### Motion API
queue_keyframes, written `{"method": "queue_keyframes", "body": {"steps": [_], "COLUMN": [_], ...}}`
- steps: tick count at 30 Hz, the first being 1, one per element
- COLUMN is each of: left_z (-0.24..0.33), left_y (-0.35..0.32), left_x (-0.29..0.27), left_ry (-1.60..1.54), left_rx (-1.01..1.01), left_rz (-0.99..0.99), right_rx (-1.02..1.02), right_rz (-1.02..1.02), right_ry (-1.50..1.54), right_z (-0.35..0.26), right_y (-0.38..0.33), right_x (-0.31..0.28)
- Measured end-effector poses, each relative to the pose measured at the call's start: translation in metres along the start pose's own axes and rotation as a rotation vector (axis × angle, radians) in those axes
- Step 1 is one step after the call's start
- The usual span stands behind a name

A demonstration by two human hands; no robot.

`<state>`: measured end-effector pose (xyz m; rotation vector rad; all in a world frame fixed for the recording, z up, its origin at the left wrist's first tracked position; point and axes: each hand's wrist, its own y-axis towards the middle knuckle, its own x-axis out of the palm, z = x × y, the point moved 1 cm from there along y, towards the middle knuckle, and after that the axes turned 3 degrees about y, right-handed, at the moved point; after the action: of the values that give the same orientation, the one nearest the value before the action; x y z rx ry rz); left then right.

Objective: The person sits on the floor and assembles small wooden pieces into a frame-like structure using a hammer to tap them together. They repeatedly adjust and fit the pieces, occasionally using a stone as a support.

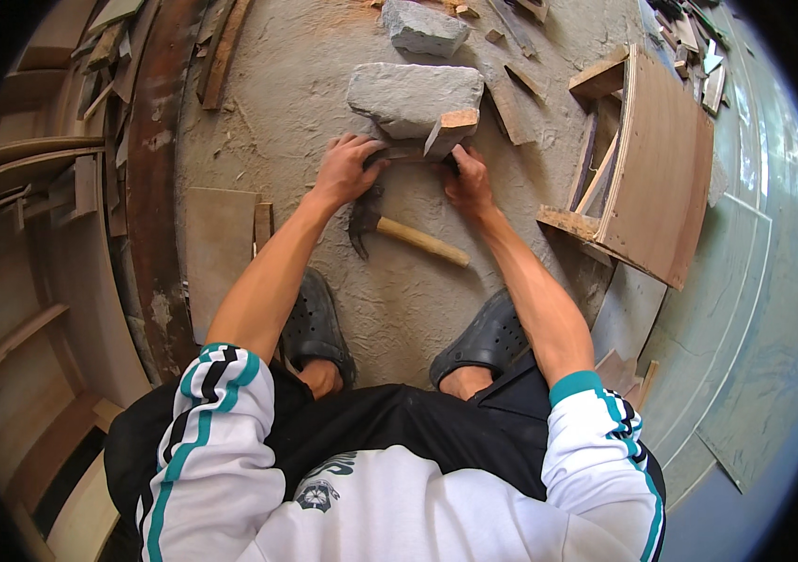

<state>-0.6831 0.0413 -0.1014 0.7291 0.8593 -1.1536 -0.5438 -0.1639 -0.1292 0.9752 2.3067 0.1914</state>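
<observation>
My left hand (350, 170) is closed with curled fingers at the left end of a thin wooden strip (408, 154). At the other end, my right hand (468, 180) grips the strip, thumb and fingers bent around it. A short wood block (453, 129) with a pale cut end rises beside my right fingers, leaning against a grey stone block (406, 92); whether it is joined to the strip I cannot tell. On the floor between my forearms lies a claw hammer (417, 240), its dark head to the left and its wooden handle pointing right.
A second stone (425, 28) sits farther off. To the right stands an open wooden frame or box (658, 164) beside glass-like sheets (727, 347). Wood scraps (509, 108) litter the far floor. At left are a plywood panel (219, 253) and a brown beam (152, 178).
</observation>
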Motion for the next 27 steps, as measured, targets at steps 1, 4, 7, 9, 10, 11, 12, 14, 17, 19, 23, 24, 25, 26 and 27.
{"method": "queue_keyframes", "body": {"steps": [1,4,7,9,10,11,12,14,17,19,23,24,25,26,27], "left_z": [0.001,0.002,0.001,-0.001,-0.001,-0.001,0.0,0.0,-0.001,0.0,0.003,0.003,0.006,0.009,0.014], "left_y": [0.001,0.001,0.002,0.001,0.001,0.001,0.001,0.0,-0.001,0.0,0.002,0.003,0.003,0.004,0.007], "left_x": [0.0,0.0,0.0,0.001,0.001,0.001,0.001,0.001,0.001,0.002,0.002,0.002,-0.001,-0.003,-0.003], "left_ry": [0.003,0.006,-0.001,0.0,0.003,0.005,0.006,0.009,0.008,0.009,-0.002,-0.009,-0.015,-0.021,-0.059], "left_rx": [-0.001,0.004,0.022,0.027,0.028,0.029,0.03,0.033,0.027,0.015,0.029,0.045,0.058,0.073,0.087], "left_rz": [-0.002,0.002,0.015,0.02,0.02,0.021,0.022,0.024,0.013,-0.001,0.027,0.029,0.03,0.03,0.039], "right_rx": [0.008,-0.012,-0.067,-0.088,-0.087,-0.086,-0.088,-0.089,-0.057,-0.073,-0.04,-0.05,-0.059,-0.067,-0.062], "right_rz": [-0.006,-0.013,-0.029,-0.038,-0.035,-0.033,-0.031,-0.028,-0.057,-0.051,-0.075,-0.074,-0.072,-0.07,-0.07], "right_ry": [0.002,-0.053,-0.085,-0.078,-0.072,-0.067,-0.076,-0.093,-0.089,-0.091,-0.125,-0.139,-0.15,-0.162,-0.157], "right_z": [0.003,0.011,0.021,0.022,0.023,0.023,0.024,0.024,0.026,0.028,0.038,0.04,0.038,0.035,0.034], "right_y": [-0.001,-0.005,-0.005,-0.004,-0.005,-0.005,-0.006,-0.008,-0.01,-0.012,-0.015,-0.017,-0.017,-0.017,-0.017], "right_x": [0.0,0.002,0.002,0.004,0.004,0.004,0.004,0.005,0.005,0.005,0.008,0.008,0.009,0.008,0.007]}}
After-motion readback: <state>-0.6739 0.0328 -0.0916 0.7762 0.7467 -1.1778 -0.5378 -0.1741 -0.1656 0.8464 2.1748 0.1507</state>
